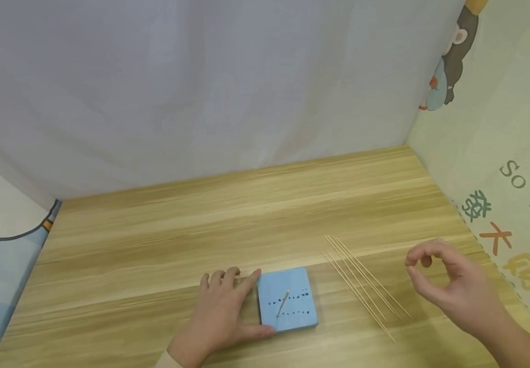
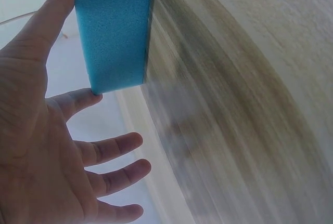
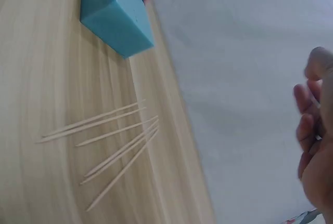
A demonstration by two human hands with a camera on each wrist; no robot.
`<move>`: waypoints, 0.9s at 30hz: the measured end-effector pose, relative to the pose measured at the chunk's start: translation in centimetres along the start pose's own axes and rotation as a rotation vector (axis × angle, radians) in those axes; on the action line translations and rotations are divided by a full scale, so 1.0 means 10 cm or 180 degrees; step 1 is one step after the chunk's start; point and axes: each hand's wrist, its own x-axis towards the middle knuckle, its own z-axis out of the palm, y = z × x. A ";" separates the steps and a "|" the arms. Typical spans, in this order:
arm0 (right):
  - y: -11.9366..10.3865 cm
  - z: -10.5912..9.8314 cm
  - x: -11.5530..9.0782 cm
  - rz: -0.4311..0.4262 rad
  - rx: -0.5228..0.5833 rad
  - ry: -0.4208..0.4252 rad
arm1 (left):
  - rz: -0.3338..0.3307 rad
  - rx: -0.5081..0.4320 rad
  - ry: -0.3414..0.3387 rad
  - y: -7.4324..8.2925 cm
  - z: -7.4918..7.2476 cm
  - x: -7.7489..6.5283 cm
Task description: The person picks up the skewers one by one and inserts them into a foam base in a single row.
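Note:
A square blue foam block (image 1: 292,283) lies on the table, with rows of small dark holes across its top. One thin wooden stick (image 1: 283,304) stands tilted in it. My left hand (image 1: 221,312) holds the block's left side, thumb at the near corner and index fingertip at the far corner. In the left wrist view the other fingers (image 2: 122,176) spread away from the foam. My right hand (image 1: 454,291) is raised at the right, its thumb and index finger bent into a ring with nothing visible between them. Several loose bamboo skewers (image 1: 361,281) lie between the block and this hand.
The wood-grain table (image 1: 154,230) meets a pale grey curtain (image 1: 200,92) at the back. A printed panel (image 1: 500,153) with lettering and a cartoon figure borders the right side. Another printed panel (image 1: 2,276) stands along the left edge.

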 end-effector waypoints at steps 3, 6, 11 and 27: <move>0.05 -0.01 0.07 0.0373 -0.0957 -0.0354 | -0.0007 0.0003 -0.0001 0.00 0.00 0.00; 0.14 0.06 0.13 0.0618 -0.1659 -0.0942 | -0.0018 0.0005 -0.0024 -0.01 0.00 0.01; 0.28 0.28 0.16 0.0698 -0.2155 -0.1458 | -0.0039 -0.0006 -0.0058 -0.01 0.00 0.01; 0.55 0.63 0.15 0.0911 -0.2405 -0.1591 | -0.0060 0.0009 -0.0096 -0.01 -0.01 0.01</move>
